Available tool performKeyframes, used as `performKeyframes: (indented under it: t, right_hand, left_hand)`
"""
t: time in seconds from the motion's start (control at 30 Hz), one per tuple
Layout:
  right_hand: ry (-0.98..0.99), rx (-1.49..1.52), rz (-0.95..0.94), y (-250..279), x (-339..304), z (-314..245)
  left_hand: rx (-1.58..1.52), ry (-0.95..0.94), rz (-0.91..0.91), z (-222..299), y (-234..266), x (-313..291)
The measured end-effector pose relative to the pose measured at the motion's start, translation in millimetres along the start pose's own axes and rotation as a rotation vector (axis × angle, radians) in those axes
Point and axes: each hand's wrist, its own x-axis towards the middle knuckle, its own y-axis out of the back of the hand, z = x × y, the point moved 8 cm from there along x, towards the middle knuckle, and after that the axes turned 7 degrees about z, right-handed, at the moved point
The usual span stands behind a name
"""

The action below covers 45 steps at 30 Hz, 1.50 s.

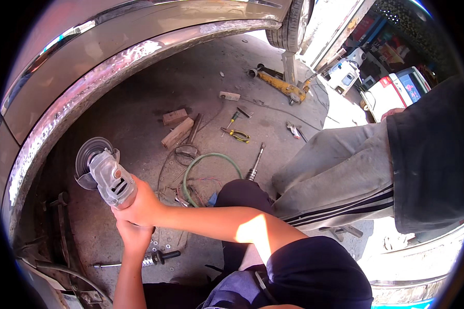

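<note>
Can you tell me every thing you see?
Grinder: 1, grey, left
Car side: 1, brown, upper left
Tyre: 1, black, top
Jack: 1, yellow, upper middle
Blocks: 3, reddish and pale, floor
Hose: 1, green, centre
Pliers: 1, yellow-black, centre
Screwdriver: 1, green, floor
Rod tools: 2, silver, floor
Machines: 2, white, upper right
Person: 1, grey trousers, right
Others: too small to tell
Left grip: 1, bare, on grinder
Right grip: 1, bare, on grinder

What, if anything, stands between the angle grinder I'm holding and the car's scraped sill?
Nothing visible does. Your right hand grips the angle grinder, your left hand just below; between the disc and the scraped sill, only a shadowed gap shows.
</note>
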Motion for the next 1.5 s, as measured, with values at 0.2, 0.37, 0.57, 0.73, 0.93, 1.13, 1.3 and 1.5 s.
performKeyframes:
  t: [0.2, 0.37, 0.57, 0.73, 0.93, 1.13, 1.3, 1.5]
  right_hand:
    - [-0.180, 0.303, 0.052, 86, -2, 34]
    - [-0.440, 0.375, 0.213, 120, 10, 53]
    - [-0.537, 0.438, 0.226, 119, 3, 64]
    - [-0.413, 0.354, 0.159, 118, 16, 44]
    - [-0.407, 0.368, 0.175, 118, 14, 48]
    - [-0.452, 0.410, 0.047, 94, 8, 54]
    - [-0.144, 0.441, -0.194, 57, 15, 42]
    - [-0.004, 0.242, -0.386, -16, 16, -4]
  left_hand:
    - [0.129, -0.038, -0.178, 28, -63, -18]
    - [0.220, -0.281, -0.253, 59, -69, -33]
    - [0.097, 0.275, -0.400, 29, -82, -26]
    - [0.146, -0.131, -0.390, 41, -83, -29]
    - [0.146, -0.171, -0.424, 38, -81, -29]
    - [-0.004, 0.213, -0.243, 14, -62, -19]
    - [0.112, 0.151, -0.031, 14, -33, -1]
    - [-0.006, 0.076, 0.362, 24, 17, 1]
